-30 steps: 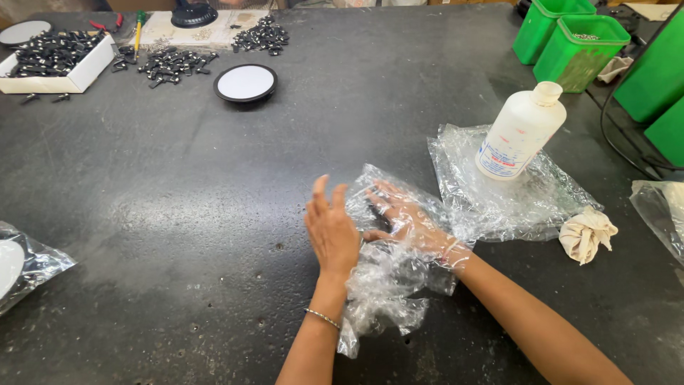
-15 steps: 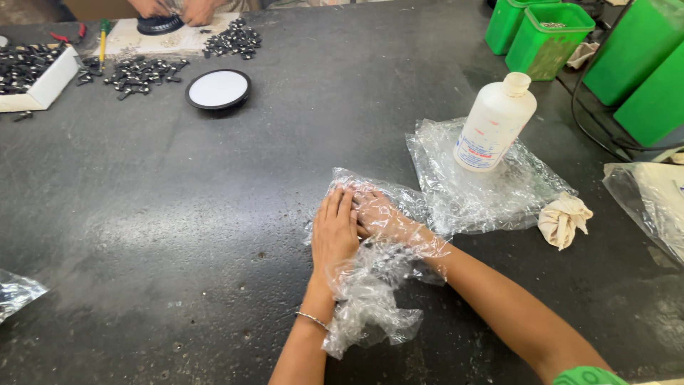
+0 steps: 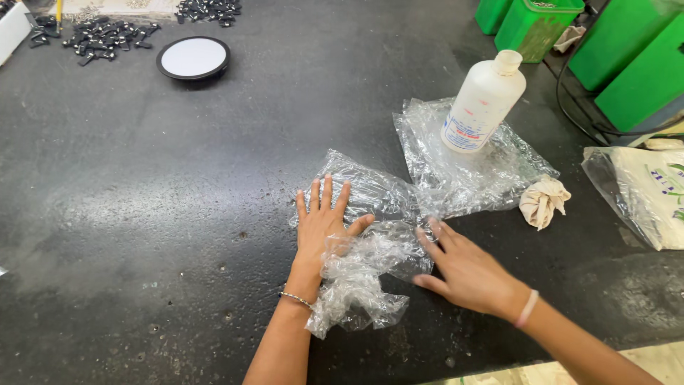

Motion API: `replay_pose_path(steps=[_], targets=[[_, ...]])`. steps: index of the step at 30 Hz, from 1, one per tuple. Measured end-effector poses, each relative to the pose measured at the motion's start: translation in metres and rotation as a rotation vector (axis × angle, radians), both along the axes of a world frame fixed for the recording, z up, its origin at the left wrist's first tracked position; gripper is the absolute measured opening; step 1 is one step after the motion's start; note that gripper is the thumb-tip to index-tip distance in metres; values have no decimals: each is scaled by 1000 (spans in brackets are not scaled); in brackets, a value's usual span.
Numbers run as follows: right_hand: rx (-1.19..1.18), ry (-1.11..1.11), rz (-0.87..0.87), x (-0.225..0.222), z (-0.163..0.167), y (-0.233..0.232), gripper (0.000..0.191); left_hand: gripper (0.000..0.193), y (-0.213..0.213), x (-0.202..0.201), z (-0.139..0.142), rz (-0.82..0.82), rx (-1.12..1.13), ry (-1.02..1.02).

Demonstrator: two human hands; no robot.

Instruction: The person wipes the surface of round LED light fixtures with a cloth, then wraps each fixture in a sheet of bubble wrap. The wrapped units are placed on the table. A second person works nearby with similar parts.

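Flattening clear plastic bag [image 3: 370,242] mid-bench: left hand [image 3: 322,228] splayed flat on it, right hand [image 3: 463,271] open, smoothing its edge. Next: firmer, even outward pressing likely.

Green bins [image 3: 627,50] and printed bag [image 3: 645,192] cut off at right edge; small dark parts [image 3: 107,36] indistinct.

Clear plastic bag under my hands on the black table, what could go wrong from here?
The clear plastic bag is crumpled and bunched near the left hand, which lies flat on it; pressing may set creases or tear the thin film. The right hand rests at its edge close to the second plastic sheet that carries the white bottle. The two plastics seem to touch, so a tug could perhaps drag that sheet and tip the bottle.
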State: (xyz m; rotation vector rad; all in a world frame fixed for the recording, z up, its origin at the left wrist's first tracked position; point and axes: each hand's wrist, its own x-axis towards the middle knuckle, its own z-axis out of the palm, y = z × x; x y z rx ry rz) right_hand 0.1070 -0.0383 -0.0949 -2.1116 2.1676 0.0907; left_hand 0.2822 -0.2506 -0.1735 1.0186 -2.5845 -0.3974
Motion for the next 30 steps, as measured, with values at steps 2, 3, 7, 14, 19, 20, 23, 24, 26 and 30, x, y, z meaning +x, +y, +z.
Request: replay_pose_path(steps=[2,3,7,14,19,20,23,24,26,30], targets=[[107,62,-82,4,20,10,65,97,6,2,1,-3,8,-32],[196,85,-177,0,33,15,51,98,10,3,0,-3,15,-48],[-321,-187,-395,13,47,24,36,102,19,3,-3,-13,-19,-34],[-544,-163,-8,13,-11,-54,64,104,24,7,-6,-29,-44,-27],[-302,3,-68,6,-41,-56,80,108,17,14,-9,-38,-36,-16],[-331,62,-36,2,-37,-51,82,109,13,13,-8,-38,-26,-18],[-29,-34,-320,-8,-18,-51,64,112,7,9,-8,-24,2,-58],[136,-110,-475,-14,-10,-54,57,113,6,9,-8,-20,5,-78],[-304,-177,-250,-19,-2,-71,46,111,7,9,-8,-24,16,-76],[-590,-212,-47,-17,-16,-123,52,107,15,13,-5,-28,-41,-24]])
